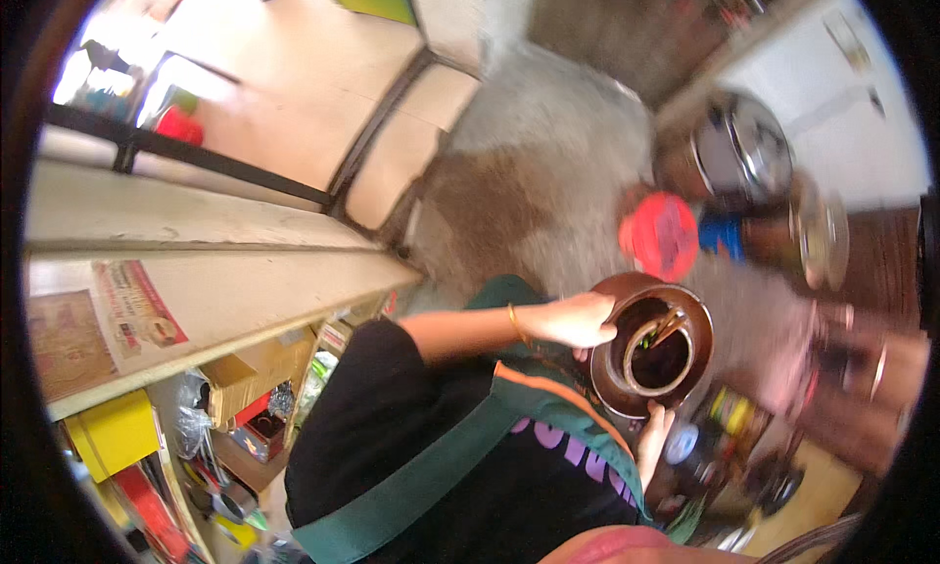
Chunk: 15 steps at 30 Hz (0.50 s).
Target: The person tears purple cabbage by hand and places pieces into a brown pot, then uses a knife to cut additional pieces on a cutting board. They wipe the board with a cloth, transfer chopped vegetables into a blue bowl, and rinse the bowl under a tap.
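Observation:
Both hands hold a wide brown metal pot (604, 388) in front of my body. My left hand (584, 320) grips its rim on the upper left side, fingers closed over the edge. My right hand (656, 435) holds the rim at the bottom side. Inside the pot sits a smaller round vessel (628, 369) with a pale rim and a dark interior. Something slim and brown, with bits of green near it, stands in the smaller vessel; blur hides what it is.
A red plastic container (664, 233) stands just beyond the pot. Large metal pots (745, 149) stand at the upper right. Bottles and packets crowd the lower right. A ledge (242, 322) with shelves of boxes below runs along the left. The concrete floor (558, 123) has a dark patch.

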Tool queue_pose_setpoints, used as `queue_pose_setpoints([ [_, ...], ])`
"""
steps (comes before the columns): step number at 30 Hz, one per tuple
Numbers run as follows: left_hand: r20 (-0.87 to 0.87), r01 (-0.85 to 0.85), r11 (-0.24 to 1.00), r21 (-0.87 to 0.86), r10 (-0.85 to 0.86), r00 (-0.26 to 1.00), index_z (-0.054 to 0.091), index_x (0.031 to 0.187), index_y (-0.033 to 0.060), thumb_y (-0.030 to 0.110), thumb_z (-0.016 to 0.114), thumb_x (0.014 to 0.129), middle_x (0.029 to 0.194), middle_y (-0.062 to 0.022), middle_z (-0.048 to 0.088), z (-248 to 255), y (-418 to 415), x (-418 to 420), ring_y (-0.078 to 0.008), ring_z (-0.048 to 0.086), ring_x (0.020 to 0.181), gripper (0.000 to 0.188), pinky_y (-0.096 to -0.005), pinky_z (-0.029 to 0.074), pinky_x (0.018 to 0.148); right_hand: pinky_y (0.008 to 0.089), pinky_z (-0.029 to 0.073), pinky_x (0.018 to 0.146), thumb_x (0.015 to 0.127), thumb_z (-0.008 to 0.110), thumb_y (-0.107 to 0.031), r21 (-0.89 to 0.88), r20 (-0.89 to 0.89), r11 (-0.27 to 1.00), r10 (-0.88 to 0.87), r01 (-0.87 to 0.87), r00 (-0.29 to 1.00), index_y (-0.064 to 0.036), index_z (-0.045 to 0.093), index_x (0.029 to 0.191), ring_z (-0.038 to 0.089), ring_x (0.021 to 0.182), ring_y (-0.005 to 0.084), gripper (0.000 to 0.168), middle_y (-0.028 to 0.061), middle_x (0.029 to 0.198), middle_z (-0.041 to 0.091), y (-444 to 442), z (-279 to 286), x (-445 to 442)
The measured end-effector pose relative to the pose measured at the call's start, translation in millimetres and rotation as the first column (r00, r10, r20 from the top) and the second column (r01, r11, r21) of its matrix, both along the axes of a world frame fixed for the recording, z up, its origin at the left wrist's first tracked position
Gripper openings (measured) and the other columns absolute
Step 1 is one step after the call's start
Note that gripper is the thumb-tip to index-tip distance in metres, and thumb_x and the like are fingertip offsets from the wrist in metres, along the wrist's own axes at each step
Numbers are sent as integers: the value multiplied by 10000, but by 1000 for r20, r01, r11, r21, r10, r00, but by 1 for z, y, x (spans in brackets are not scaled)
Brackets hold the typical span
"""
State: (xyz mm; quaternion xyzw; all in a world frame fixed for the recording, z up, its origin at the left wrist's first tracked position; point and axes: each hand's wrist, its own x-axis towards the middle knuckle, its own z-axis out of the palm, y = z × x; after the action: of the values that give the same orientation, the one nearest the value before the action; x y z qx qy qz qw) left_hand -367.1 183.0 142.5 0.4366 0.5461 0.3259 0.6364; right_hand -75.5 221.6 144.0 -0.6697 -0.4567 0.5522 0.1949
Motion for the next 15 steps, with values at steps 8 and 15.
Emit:
queue_pose_setpoints([
  [8, -272, -720, 675, 164, 732, 624, 506, 888, -71, 209, 525, 783, 749, -319, 571, -37, -23, -202, -462, 577, 769, 299, -488, 470, 689, 320, 450, 669, 781, 504, -136, -67, -187, 693, 698, -718, 691, 7, 456, 1146, 532, 779, 199, 395, 122, 974, 544, 174, -49, -311],
  [15, -270, -957, 238, 166, 944, 188, 525, 840, -77, 220, 511, 785, 799, -306, 591, -29, -74, -410, -459, 580, 813, 302, -491, 464, 737, 311, 341, 387, 751, 512, -160, -138, -121, 356, 920, -924, 373, 0, 501, 909, 459, 469, 173, 225, 79, 691, 521, 170, -34, -632],
])
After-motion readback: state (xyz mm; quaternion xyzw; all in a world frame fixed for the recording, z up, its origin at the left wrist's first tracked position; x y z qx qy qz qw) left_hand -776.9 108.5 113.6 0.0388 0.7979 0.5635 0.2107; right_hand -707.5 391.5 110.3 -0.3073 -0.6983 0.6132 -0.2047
